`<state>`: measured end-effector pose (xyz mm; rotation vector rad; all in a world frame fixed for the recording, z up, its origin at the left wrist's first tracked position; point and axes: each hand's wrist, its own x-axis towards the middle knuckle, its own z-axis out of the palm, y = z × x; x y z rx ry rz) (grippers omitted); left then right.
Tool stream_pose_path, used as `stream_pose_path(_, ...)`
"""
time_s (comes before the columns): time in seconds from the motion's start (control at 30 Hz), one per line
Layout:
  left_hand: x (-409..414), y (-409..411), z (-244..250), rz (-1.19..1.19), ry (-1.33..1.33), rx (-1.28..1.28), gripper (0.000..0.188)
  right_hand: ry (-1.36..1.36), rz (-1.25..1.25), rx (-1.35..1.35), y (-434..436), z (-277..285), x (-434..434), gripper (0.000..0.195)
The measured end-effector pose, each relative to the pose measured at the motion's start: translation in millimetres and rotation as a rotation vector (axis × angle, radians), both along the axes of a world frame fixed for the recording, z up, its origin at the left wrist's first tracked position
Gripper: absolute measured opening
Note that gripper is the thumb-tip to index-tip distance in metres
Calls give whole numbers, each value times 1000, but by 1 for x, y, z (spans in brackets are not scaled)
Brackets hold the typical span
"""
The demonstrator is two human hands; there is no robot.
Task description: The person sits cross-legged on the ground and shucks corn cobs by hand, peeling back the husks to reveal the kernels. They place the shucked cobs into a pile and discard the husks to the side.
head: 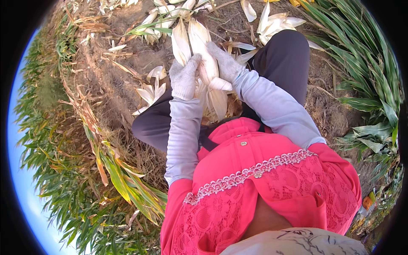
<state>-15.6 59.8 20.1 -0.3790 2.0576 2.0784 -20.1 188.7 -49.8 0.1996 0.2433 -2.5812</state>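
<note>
Between my two hands, above my lap, is a pale ear of corn (208,65) in its husk, its far end pointing away from me. My left hand (185,78), in a light knit glove, grips the ear's left side, where a broad husk leaf (180,43) stands apart from it. On the other side, my gloved right hand (224,62) holds the ear with the fingers along the husk. Dry husk leaves (217,103) hang below it between my legs. Whether any kernels are bared is hidden from view.
Stripped husks (274,24) lie beyond my right knee, and more husks (153,30) lie ahead on the bare soil (105,73). Yellow corn cobs (297,2) show at the top edge. Cut green stalks (366,54) lie at right; standing corn plants (51,127) line the left.
</note>
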Motion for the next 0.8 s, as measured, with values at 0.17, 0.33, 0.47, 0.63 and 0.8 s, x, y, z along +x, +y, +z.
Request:
stream_pose_path(0.17,0,11,1,56,120,-19,22,82,-87,252,-1,0,2,36)
stream_pose_path(0.33,-7,4,-7,64,226,-70,23,201,-120,446,-3,10,2,41)
stream_pose_path(0.47,-9,5,1,107,184,-54,22,174,-131,452,-4,12,3,45)
stream_pose_path(0.63,-10,2,4,73,165,-14,23,144,-65,286,-4,-1,3,46)
stream_pose_path(0.8,-4,0,7,150,136,151,23,22,-34,24,-3,-15,4,48)
